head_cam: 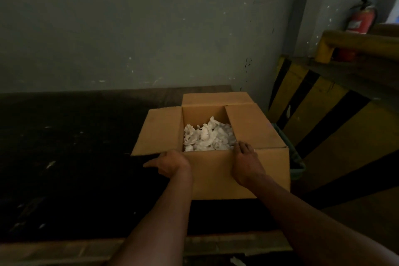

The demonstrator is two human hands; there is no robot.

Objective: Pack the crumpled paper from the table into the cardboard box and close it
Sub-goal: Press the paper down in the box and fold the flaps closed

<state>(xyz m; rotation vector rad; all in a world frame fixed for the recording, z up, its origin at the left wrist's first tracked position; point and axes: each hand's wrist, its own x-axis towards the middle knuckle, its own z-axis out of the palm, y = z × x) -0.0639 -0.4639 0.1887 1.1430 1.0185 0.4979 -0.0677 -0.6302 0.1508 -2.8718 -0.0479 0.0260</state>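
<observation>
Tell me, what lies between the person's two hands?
In the head view, bare cardboard: the near side of the cardboard box spans between left hand and right hand, crumpled paper just behind.

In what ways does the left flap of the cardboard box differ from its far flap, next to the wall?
The left flap lies spread outward over the dark table, while the far flap stands up before the wall. The left hand is at the left flap's near corner; no hand is near the far flap. Both are plain brown cardboard and open, so the crumpled paper shows.
</observation>
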